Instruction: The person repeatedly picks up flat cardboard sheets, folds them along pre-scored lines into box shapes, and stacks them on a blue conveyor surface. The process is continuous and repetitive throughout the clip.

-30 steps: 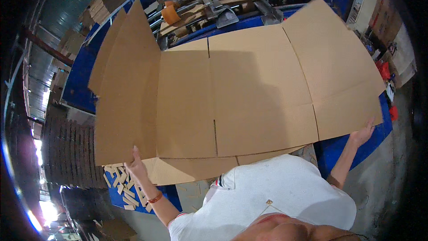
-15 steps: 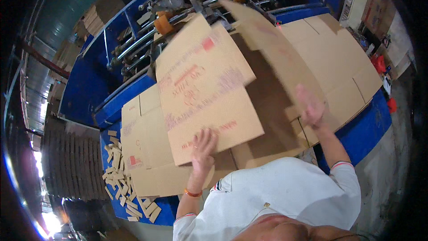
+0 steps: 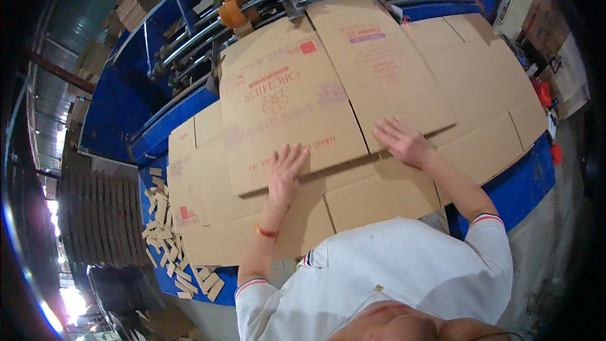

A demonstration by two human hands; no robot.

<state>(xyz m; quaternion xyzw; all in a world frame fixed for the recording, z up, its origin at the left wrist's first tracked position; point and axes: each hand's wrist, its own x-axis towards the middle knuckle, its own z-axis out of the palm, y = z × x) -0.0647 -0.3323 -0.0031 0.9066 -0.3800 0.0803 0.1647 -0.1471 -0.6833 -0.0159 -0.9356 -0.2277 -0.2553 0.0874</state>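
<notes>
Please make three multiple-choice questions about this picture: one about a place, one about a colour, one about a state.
1. Where does the left hand rest?
A. on the folded carton
B. on the rollers
C. on the floor

2. What colour is the table?
A. green
B. blue
C. white

3. How is the right hand?
A. closed in a fist
B. pinching a strip
C. flat, fingers spread

Key: 1 A, its palm lies on the printed panel; 2 B, the bare edge is blue; 3 C, it presses open on the carton.
</notes>
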